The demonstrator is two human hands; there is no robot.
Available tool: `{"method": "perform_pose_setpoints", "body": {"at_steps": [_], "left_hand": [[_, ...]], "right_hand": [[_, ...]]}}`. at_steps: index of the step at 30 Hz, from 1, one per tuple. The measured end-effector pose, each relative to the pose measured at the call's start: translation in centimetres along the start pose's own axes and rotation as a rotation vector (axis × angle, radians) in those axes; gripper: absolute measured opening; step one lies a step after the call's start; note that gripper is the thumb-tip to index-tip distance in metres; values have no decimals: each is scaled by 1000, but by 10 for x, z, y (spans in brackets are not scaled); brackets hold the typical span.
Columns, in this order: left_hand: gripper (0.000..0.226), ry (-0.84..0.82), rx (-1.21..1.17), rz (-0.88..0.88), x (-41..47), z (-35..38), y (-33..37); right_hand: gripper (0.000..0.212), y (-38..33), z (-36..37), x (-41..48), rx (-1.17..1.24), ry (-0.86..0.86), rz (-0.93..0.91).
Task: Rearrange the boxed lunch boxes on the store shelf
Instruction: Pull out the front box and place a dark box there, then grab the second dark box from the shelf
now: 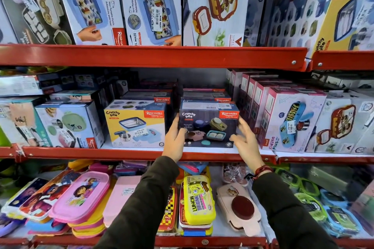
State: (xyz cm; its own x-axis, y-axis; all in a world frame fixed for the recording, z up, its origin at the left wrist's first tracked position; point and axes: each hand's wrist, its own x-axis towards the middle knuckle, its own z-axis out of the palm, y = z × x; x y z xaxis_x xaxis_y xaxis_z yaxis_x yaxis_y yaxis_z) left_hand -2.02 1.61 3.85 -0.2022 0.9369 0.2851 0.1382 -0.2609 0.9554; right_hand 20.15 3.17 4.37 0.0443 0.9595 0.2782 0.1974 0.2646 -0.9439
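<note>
Two hands (175,139), three red shelves (141,55)

**Three red shelves, boxes and loose lunch boxes**

You face a red metal rack. On the top shelf (153,54) large boxes stand leaning, among them a blue maze box (150,6). On the middle shelf (141,152) a yellow Crunchy Bite box (135,123) stands just beside a dark Crunchy Bite box (208,125) at the front edge, more boxes stacked behind them; a Kidzee Plus box (291,121) stands to the right. On the bottom shelf (202,241) unboxed lunch boxes lie in stacks: a pink one (81,196) at left, a yellow Lunch Break one (197,198) in the centre.
</note>
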Motion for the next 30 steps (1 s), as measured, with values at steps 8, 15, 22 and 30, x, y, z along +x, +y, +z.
{"method": "perform_pose_setpoints", "body": {"at_steps": [8,15,22,30], "left_hand": [[41,272,-67,110,-24,8,-5],[27,465,-27,238,-34,-36,-19],[62,489,140,156,-18,-116,-28],[86,420,289,-59,-12,-177,-42]], "right_hand": [[52,12,20,-25,57,328,-102],[39,4,102,-60,184,166,-232],[42,-21,177,-48,27,-92,-98],[49,-26,212,-41,-212,-96,-7]]}}
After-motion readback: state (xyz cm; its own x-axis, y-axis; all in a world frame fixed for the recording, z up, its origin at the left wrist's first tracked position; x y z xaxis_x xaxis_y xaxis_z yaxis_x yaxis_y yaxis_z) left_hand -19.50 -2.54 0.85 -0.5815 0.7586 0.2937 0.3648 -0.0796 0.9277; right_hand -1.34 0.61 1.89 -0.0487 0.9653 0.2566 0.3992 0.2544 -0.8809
